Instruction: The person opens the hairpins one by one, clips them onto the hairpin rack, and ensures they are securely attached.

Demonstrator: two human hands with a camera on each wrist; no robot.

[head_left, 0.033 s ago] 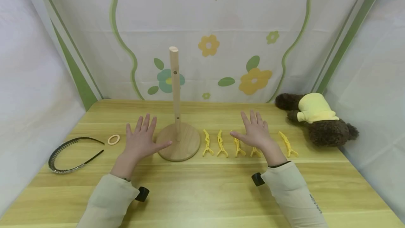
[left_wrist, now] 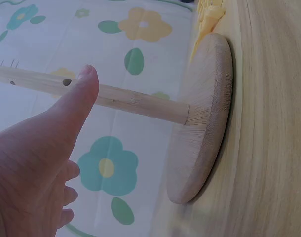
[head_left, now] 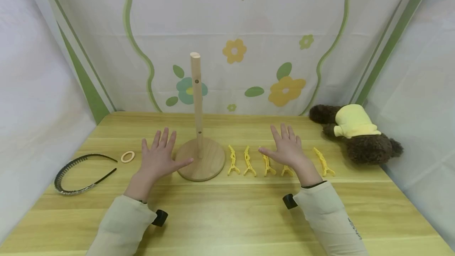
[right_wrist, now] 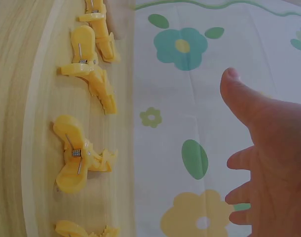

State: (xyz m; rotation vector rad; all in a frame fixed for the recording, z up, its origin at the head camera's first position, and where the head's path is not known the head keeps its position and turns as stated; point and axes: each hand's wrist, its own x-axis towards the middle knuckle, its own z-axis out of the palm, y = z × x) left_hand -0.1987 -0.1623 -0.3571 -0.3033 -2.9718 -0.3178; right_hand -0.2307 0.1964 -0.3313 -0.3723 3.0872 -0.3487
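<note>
Wooden stand (head_left: 198, 106) rises upright on the table (head_left: 227, 220), its base (head_left: 213, 165) at three o'clock from the left hand (head_left: 158, 160). Yellow clips (head_left: 249, 162) lie in a row at three o'clock from that base, some partly hidden by the right hand (head_left: 287, 150). On both hands the fingers (head_left: 164, 137) are spread and released.

Your sleeves (head_left: 122, 222) are pale beige, the right one marked with dark print, and the small devices (head_left: 161, 218) at your cuffs are black. You have clips (head_left: 248, 162) in bright yellow, with grey metal springs (right_wrist: 77, 153). Your stand (head_left: 198, 106) is pale tan wood with dark holes; the tabletop (head_left: 227, 216) is yellower, streaked with grain. The headband (head_left: 72, 191) is black with a silvery, glittery edge, the ring (head_left: 126, 162) light orange. You see a dark brown plush toy (head_left: 367, 149) in pale yellow, and a white backdrop (head_left: 231, 15) patterned with green waves, leaves, and orange, teal and green flowers.
</note>
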